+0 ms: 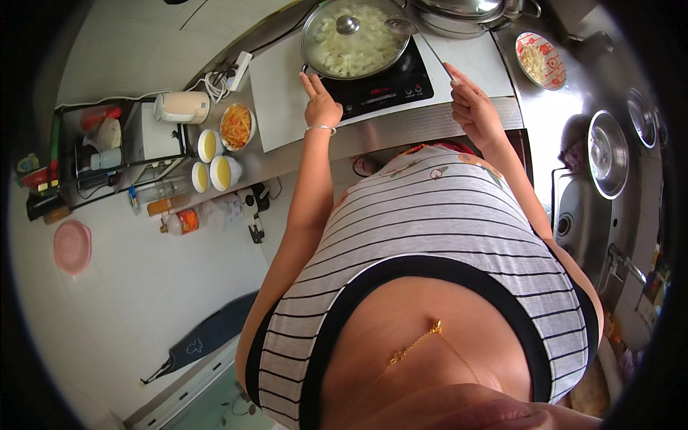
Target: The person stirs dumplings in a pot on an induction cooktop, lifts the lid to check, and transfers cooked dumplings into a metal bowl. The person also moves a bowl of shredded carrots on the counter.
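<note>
A wide pan [355, 40] with a glass lid on it stands on a black induction cooktop [381, 91]; pale chopped food shows through the lid. My left hand [321, 102] is at the pan's near left side handle, fingers extended; whether they touch the handle is not clear. In my right hand [475, 110] is the thin handle of a metal ladle [402, 26], whose bowl lies over the lid's right edge. The round metal knob [347, 24] of the lid is uncovered.
To the left are a bowl of orange and yellow strips [236, 126], several yellow-filled cups [220, 172], an electric kettle [185, 107] and a power strip [239, 71]. On the right stand a lidded steel pot [457, 16], a patterned bowl [553, 64], a metal basin [607, 156] and a sink [578, 215].
</note>
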{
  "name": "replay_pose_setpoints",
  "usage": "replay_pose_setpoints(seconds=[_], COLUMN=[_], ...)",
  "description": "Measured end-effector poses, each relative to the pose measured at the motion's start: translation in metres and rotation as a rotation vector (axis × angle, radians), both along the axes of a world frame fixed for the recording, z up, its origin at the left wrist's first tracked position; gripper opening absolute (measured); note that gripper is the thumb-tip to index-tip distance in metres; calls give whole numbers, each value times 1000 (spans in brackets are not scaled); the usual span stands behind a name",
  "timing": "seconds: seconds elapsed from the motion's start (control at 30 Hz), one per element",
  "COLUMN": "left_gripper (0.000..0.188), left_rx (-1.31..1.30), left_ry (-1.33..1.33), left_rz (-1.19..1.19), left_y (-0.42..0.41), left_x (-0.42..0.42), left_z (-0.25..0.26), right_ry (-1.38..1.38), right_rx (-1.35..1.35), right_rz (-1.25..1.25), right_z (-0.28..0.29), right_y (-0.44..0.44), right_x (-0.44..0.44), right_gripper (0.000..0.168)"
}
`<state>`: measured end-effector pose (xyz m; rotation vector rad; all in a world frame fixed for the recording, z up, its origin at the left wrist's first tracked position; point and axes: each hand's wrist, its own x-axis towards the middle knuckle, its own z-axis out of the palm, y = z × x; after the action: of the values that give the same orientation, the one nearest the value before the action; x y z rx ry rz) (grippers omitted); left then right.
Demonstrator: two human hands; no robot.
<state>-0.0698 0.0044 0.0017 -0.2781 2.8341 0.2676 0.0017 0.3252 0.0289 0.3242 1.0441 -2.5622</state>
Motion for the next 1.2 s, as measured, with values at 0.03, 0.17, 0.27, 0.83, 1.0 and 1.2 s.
replay_pose_setpoints(seconds=[0.03,0.17,0.27,0.83,1.0,1.2], left_gripper=[92,93,93,34,45,48], left_rx=[-3,-31,-36,394,227,96], left_ry=[0,26,2,646,720,441], left_rz=[1,-26,-27,-168,-398,-355], left_y=[0,-4,-1,-6,35,50], left_x=[0,1,1,-68,-120,-151], left_z=[0,-7,-1,2,10,23], right_ry=[-2,2,9,54,44,38], right_rx=[-3,-2,8,20,16,38], right_rz=[-1,-10,-12,-103,-114,-155], right_z=[0,2,1,17,19,19], right_y=[1,-3,-2,17,18,19], right_x=[0,-1,-3,-7,1,16], right_gripper=[45,47,48,51,50,49])
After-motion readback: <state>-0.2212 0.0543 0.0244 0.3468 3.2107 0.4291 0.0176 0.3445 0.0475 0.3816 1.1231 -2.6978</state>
